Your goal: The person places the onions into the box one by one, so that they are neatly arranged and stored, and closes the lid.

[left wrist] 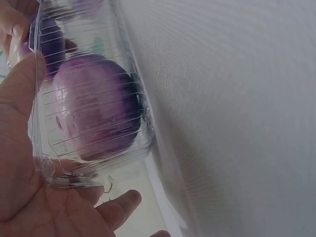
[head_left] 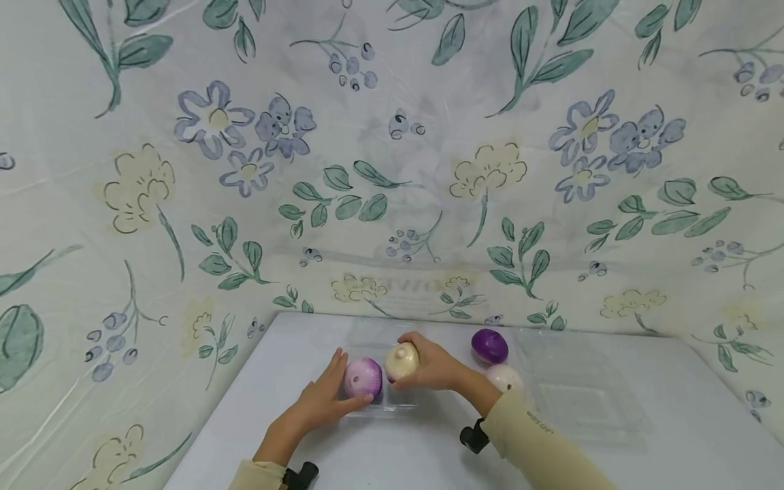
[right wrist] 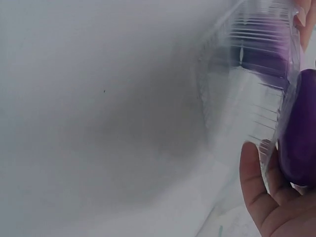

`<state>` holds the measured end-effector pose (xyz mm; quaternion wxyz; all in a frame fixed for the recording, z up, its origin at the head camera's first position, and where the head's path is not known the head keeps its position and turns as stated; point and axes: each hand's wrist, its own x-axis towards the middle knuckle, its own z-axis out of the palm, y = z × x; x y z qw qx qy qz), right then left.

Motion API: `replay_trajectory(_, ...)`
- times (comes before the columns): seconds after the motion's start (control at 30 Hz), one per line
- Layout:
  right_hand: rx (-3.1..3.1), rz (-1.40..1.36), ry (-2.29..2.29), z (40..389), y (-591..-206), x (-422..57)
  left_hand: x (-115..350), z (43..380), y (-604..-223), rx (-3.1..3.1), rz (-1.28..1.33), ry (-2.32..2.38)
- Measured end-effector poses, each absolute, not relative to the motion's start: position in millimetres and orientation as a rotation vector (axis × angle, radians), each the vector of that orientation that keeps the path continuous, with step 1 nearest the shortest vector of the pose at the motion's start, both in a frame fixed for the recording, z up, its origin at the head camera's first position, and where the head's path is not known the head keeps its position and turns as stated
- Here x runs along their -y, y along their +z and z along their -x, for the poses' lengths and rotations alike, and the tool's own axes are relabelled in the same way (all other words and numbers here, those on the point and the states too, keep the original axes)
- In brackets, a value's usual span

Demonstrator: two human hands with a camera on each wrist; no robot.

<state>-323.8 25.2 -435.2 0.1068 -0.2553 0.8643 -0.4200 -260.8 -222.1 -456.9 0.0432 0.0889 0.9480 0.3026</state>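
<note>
A purple-pink onion [head_left: 363, 378] sits at the left in a clear plastic box [head_left: 392, 410]. My left hand [head_left: 321, 399] lies along the box's left side, fingers extended, thumb near the front rim beside that onion. In the left wrist view, the palm and thumb are against the box's ribbed wall [left wrist: 54, 148]. My right hand [head_left: 436, 364] grips a second onion [head_left: 401, 362], pale yellow on top and purple lower down, over the right part of the box. From the right wrist camera, this onion's deep purple side [right wrist: 301, 133] shows just outside the box wall, above the fingers.
A dark purple onion [head_left: 490, 346] and a whitish onion [head_left: 503, 376] stand on the white table [head_left: 429, 449], right of the box; the right forearm partly covers the whitish one. Further right lies another clear plastic tray or lid [head_left: 582, 401]. A floral cloth [head_left: 392, 204] hangs behind the table.
</note>
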Motion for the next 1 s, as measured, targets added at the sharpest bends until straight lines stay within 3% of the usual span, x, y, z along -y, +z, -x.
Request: replay_trajectory(1.0, -2.727, 0.889, -1.053, 316.5, -462.9, -10.2, 218.8, 258.2, -453.9, -2.904, -0.299, 0.944)
